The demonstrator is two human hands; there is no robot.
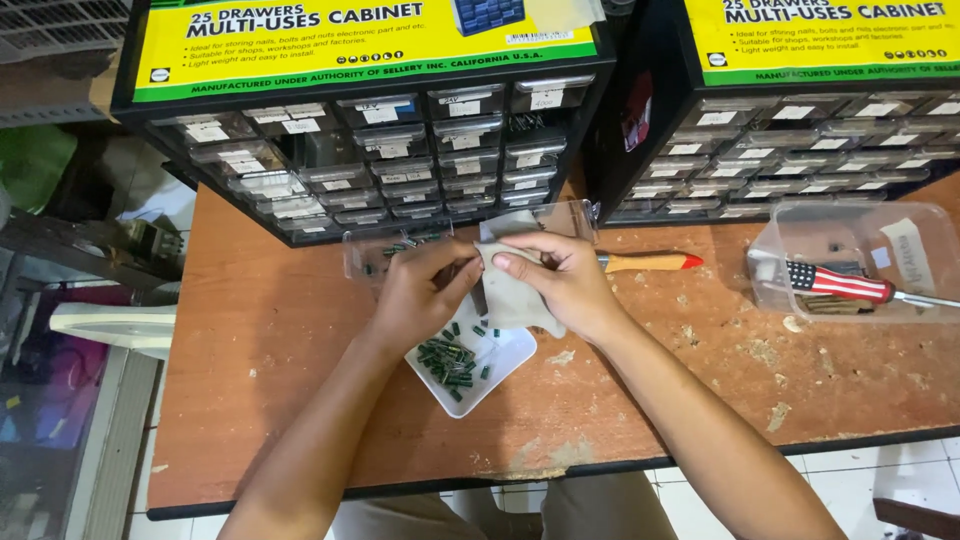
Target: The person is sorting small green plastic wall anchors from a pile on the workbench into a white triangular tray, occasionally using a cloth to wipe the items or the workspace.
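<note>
Left hand [418, 290] and right hand [560, 285] pinch grey cloth [515, 295]; white tray [505, 365] of green capacitors [447, 362] beneath.

- worktop [280, 400]: reddish wood-look laminate, matt, top layer chipped and flaking in pale rough patches
- cloth [515, 300]: soft grey fabric, matt, creased
- square tray [510, 362]: white, smooth, slight gloss
- drawer cabinets [400, 160]: black frame, clear glossy plastic drawers, paper labels
- clear tub [905, 225]: see-through plastic, shiny
- screwdriver [835, 282]: glossy striped plastic handle, metal shaft
- tool handle [650, 262]: smooth varnished wood, red tip
</note>
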